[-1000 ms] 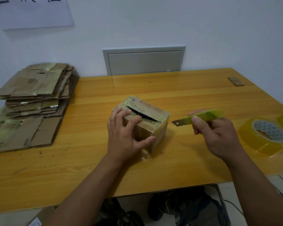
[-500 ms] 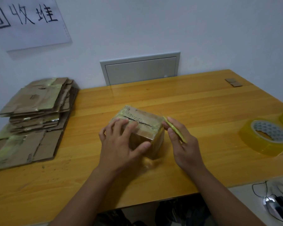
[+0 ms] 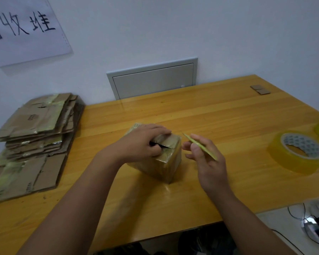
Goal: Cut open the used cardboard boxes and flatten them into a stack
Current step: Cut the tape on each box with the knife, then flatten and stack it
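A small taped cardboard box (image 3: 168, 161) stands in the middle of the wooden table (image 3: 219, 115), its top seam slit open. My left hand (image 3: 143, 142) lies over the box top, fingers across the far flap and thumb hooked into the slit. My right hand (image 3: 205, 159) hovers just right of the box and holds a yellow-green utility knife (image 3: 201, 146) between thumb and fingers, its tip pointing up-left, clear of the box. A stack of flattened cardboard boxes (image 3: 35, 133) lies on the table's left end.
Two rolls of clear yellowish packing tape (image 3: 300, 150) sit at the right edge. Small cardboard scraps (image 3: 260, 89) lie at the far right corner. A grey wall panel (image 3: 153, 80) is behind the table. Cables (image 3: 313, 223) lie on the floor at lower right.
My left hand slid from the box's near side onto its top, thumb entering the slit. My right hand drew the knife in beside the box. The camera tilted up.
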{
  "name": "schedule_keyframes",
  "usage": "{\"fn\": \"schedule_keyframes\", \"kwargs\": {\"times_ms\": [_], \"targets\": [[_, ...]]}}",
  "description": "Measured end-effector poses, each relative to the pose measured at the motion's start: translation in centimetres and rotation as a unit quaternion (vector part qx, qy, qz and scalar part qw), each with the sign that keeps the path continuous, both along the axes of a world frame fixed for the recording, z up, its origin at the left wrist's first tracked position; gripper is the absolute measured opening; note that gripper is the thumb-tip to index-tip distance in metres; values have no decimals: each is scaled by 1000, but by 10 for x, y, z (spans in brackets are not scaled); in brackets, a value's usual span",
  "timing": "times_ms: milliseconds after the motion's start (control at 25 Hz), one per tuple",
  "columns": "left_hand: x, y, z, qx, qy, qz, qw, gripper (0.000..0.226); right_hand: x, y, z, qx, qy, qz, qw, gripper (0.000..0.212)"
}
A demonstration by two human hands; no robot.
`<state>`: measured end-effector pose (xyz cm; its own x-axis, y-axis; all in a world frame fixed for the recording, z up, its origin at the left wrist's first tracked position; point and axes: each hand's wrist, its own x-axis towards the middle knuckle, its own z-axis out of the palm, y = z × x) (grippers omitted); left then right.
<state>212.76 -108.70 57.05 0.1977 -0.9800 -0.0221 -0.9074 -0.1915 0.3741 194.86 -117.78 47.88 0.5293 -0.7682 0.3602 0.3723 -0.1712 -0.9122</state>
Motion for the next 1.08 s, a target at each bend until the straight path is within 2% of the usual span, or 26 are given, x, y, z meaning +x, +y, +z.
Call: {"fn": "schedule_keyframes", "kwargs": {"times_ms": [80,160,400,720,1080], "targets": [[1,0,3,9,-23,8,1000,54,-5,-6,7,54,-15,-30,998,19],[-1,1,2,14,-55,19,998,49,-9,-11,11,109,-37,-11,993,10],[-23,7,-13,-49,-76,42,995,45,-12,-16,14,217,-52,47,974,18],[-35,4,-21,-89,-20,62,994,41,-10,-18,20,161,48,46,985,23],[-37,6,-25,-101,-43,75,991,39,11,-27,19,186,74,-8,980,18]]}}
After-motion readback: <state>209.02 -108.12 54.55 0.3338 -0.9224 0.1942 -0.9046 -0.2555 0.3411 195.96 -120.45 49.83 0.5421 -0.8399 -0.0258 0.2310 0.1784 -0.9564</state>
